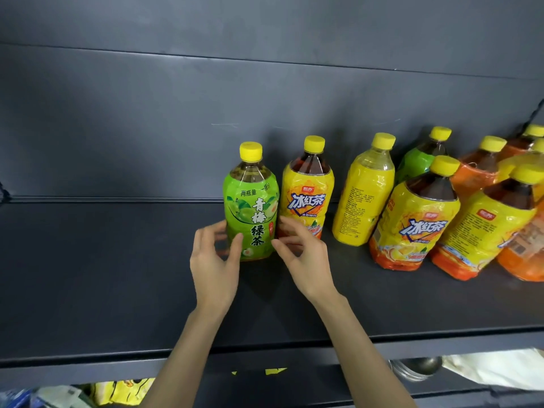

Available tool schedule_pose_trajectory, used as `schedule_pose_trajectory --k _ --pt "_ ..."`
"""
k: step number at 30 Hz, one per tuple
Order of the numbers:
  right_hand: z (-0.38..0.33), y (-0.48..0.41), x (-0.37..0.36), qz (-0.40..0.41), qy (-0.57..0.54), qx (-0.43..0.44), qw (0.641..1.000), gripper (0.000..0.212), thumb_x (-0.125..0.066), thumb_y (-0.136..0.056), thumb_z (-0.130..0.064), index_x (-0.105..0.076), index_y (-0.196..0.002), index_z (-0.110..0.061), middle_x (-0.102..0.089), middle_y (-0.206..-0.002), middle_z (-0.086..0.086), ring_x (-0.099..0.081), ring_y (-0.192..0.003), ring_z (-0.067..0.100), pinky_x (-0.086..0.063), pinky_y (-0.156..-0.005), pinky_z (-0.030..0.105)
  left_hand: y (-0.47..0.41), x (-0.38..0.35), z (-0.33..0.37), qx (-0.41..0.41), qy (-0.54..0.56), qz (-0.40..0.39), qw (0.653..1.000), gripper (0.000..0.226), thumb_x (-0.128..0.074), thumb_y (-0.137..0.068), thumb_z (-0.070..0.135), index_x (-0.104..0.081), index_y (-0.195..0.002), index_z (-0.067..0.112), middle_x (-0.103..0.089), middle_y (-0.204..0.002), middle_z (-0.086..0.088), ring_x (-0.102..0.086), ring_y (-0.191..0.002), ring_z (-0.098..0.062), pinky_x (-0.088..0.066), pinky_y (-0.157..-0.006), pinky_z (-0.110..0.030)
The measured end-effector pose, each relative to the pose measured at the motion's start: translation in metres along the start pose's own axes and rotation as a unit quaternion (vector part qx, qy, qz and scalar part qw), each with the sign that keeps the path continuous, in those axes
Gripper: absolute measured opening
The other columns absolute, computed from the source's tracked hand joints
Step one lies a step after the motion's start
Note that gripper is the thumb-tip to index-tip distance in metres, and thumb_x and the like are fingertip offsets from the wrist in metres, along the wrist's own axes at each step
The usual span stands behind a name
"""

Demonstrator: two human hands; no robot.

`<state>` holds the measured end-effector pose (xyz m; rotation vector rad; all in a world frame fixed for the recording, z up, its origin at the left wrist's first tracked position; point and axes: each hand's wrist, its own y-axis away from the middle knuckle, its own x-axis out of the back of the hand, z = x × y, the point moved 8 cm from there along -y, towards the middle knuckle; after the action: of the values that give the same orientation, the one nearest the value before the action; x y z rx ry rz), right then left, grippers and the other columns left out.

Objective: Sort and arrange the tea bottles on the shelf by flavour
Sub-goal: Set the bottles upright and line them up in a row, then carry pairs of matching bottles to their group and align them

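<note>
the green-label tea bottle (251, 207) stood upright on the shelf (117, 260) between the two hands, capped, with pale tea up to its neck. the left hand (213, 260) was half open, thumb tip on the label and fingers loosely curved. the right hand (306, 254) was also half open, fingertips at the bottle's edge, clasping nothing. just beyond the right hand stood a yellow-label bottle (307, 195) of dark reddish tea, and further to that hand's right were more capped bottles (418, 219).
</note>
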<state>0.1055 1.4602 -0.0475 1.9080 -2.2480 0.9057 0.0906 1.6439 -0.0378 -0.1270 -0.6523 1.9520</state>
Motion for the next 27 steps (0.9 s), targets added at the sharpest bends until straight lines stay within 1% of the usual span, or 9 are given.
schedule_pose_trajectory --k 4,7,11,15,16,19,22,24,27 --pt "-0.001 0.008 0.032 0.065 0.002 0.005 0.998 0.026 -0.065 -0.089 -0.013 -0.065 -0.116 -0.014 -0.065 -0.106 -0.003 -0.061 -0.091 -0.004 -0.047 -0.074 0.007 0.018 -0.009 0.010 0.004 0.018 0.003 1.000 0.017 -0.063 -0.088 0.006 -0.059 -0.103 0.012 -0.060 -0.099 -0.006 -0.056 -0.086 0.007 -0.042 -0.065 -0.004" --pt "0.000 0.012 0.060 0.106 0.006 0.009 0.994 0.017 -0.065 -0.089 -0.013 -0.067 -0.105 -0.019 -0.067 -0.099 -0.002 -0.062 -0.087 0.000 -0.048 -0.072 0.010 0.020 -0.027 0.026 -0.018 0.034 -0.020 0.999 0.017 -0.060 -0.089 0.005 -0.058 -0.100 0.018 -0.062 -0.096 -0.005 -0.057 -0.087 0.005 -0.043 -0.068 -0.006" --pt "0.004 0.016 0.104 0.150 0.022 0.016 0.988 0.015 -0.064 -0.090 -0.013 -0.068 -0.105 -0.014 -0.067 -0.099 -0.002 -0.060 -0.091 -0.005 -0.047 -0.072 0.008 0.017 -0.061 0.057 -0.060 0.051 -0.056 0.995 0.015 -0.059 -0.090 0.008 -0.060 -0.105 0.011 -0.061 -0.103 -0.004 -0.056 -0.093 0.002 -0.045 -0.078 -0.008" --pt "0.005 0.020 0.150 0.191 0.036 0.039 0.980 0.012 -0.064 -0.090 -0.012 -0.067 -0.102 -0.011 -0.067 -0.094 0.003 -0.062 -0.087 0.004 -0.047 -0.070 0.010 0.005 -0.091 0.081 -0.092 0.060 -0.056 0.992 0.028 -0.055 -0.090 0.020 -0.055 -0.116 0.008 -0.054 -0.113 -0.004 -0.055 -0.106 -0.016 -0.050 -0.090 -0.037" --pt "0.004 0.020 0.162 0.201 0.046 0.050 0.977 0.013 -0.063 -0.090 -0.014 -0.067 -0.102 -0.011 -0.067 -0.094 0.003 -0.062 -0.085 0.007 -0.048 -0.072 0.013 0.001 -0.096 0.089 -0.101 0.050 -0.044 0.993 0.032 -0.055 -0.090 0.020 -0.053 -0.120 0.008 -0.052 -0.117 -0.004 -0.053 -0.111 -0.017 -0.047 -0.096 -0.037" --pt "0.005 0.020 0.192 0.248 0.055 0.071 0.965 0.018 -0.062 -0.088 -0.016 -0.064 -0.105 -0.010 -0.064 -0.095 0.004 -0.062 -0.087 0.016 -0.052 -0.078 0.030 -0.016 -0.112 0.105 -0.101 -0.006 -0.022 0.995 0.054 -0.055 -0.090 0.023 -0.038 -0.137 0.003 -0.040 -0.139 -0.013 -0.036 -0.130 -0.015 -0.026 -0.110 -0.019" --pt "0.009 0.020 0.214 0.287 0.073 0.072 0.952 0.029 -0.068 -0.086 -0.016 -0.056 -0.111 -0.010 -0.052 -0.102 0.004 -0.056 -0.092 0.021 -0.050 -0.080 0.039 -0.035 -0.133 0.105 -0.051 -0.043 -0.044 0.997 0.075 -0.049 -0.087 0.039 -0.023 -0.145 -0.002 -0.027 -0.151 -0.019 -0.020 -0.142 -0.030 -0.016 -0.117 -0.037" --pt "0.017 0.016 0.222 0.290 0.076 0.050 0.953 0.045 -0.073 -0.083 -0.019 -0.050 -0.120 -0.007 -0.046 -0.114 0.008 -0.049 -0.107 0.022 -0.046 -0.090 0.039 -0.047 -0.141 0.101 -0.031 -0.068 -0.040 0.996 0.079 -0.048 -0.087 0.045 -0.023 -0.144 -0.004 -0.033 -0.148 -0.021 -0.025 -0.140 -0.034 -0.020 -0.115 -0.046" --pt "0.029 0.007 0.228 0.267 0.078 0.033 0.960 0.070 -0.075 -0.080 -0.030 -0.040 -0.136 -0.006 -0.037 -0.136 0.014 -0.033 -0.129 0.024 -0.032 -0.105 0.032 -0.057 -0.142 0.099 -0.032 -0.139 -0.006 0.990 0.068 -0.051 -0.092 0.044 -0.037 -0.139 -0.003 -0.046 -0.129 -0.025 -0.039 -0.122 -0.040 -0.028 -0.106 -0.043"
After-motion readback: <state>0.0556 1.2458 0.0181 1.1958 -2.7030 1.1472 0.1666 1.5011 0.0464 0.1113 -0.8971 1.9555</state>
